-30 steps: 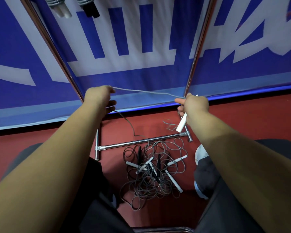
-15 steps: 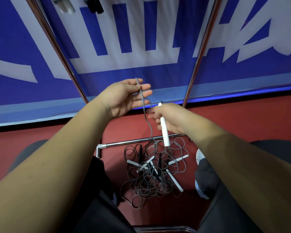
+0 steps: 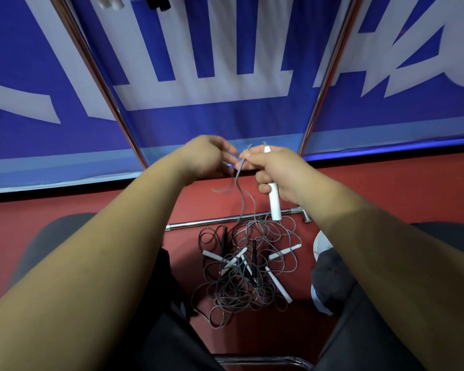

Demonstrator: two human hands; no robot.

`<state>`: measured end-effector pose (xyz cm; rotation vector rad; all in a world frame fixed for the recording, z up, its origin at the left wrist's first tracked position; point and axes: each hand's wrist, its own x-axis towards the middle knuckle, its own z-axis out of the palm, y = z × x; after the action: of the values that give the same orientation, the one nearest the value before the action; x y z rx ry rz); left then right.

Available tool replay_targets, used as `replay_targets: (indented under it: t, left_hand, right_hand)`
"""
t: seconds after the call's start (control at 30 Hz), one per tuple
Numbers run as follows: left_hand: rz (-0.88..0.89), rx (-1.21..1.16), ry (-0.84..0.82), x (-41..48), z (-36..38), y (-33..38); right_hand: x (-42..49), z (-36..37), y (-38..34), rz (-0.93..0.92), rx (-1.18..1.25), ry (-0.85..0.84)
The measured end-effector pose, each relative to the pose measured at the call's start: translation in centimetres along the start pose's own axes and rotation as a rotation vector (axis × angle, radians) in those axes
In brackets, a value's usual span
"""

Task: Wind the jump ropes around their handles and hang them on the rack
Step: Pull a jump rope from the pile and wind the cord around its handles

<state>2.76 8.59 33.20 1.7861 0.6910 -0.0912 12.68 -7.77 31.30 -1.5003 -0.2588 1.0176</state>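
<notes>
My right hand [image 3: 275,167] grips a white jump-rope handle [image 3: 274,202], which points down out of the fist, its tip showing above the fingers. Its grey rope [image 3: 241,188] loops over my right fingers and hangs to the floor. My left hand [image 3: 206,156] is blurred, close to the left of the right hand, fingers by the rope; whether it holds the rope is unclear. A tangled pile of ropes [image 3: 247,274] with white and black handles lies on the red floor below. The chrome rack's two poles [image 3: 324,76] rise on either side, its foot bar [image 3: 209,222] behind the pile.
A blue and white banner [image 3: 225,62] stands behind the rack. Two wound handles hang at the top edge, one white [image 3: 110,1] and one black [image 3: 157,1]. My knees in dark trousers flank the pile. A chrome bar [image 3: 263,360] lies at the bottom edge.
My hands have come together in front of the rack. The left hand has turned over from palm-up with the rope across it to close beside the right hand, and the handle has risen.
</notes>
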Motion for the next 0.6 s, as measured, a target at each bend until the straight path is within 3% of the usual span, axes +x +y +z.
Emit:
replay_targets:
  t: [0.1,0.17,0.27,0.43,0.6]
  left_hand:
    - [0.036,0.351,-0.444,-0.6,1.0,-0.9]
    - [0.052,0.464,-0.507,-0.4,1.4,-1.6]
    - [0.097,0.524,-0.422,-0.3,1.2,-1.8]
    - [0.085,0.123,-0.235,-0.7,0.6,-0.2]
    - [0.14,-0.203,0.013,-1.7,0.1,2.3]
  right_hand:
    - [0.1,-0.3,-0.9,-0.039,0.11,0.047]
    - [0.1,-0.6,-1.5,-0.054,0.191,0.06]
    - [0.1,-1.2,-2.4,-0.068,0.297,0.109]
    - [0.3,-2.3,-2.9,-0.047,0.216,0.225]
    - [0.4,-2.3,-1.3,0.182,-0.007,0.199]
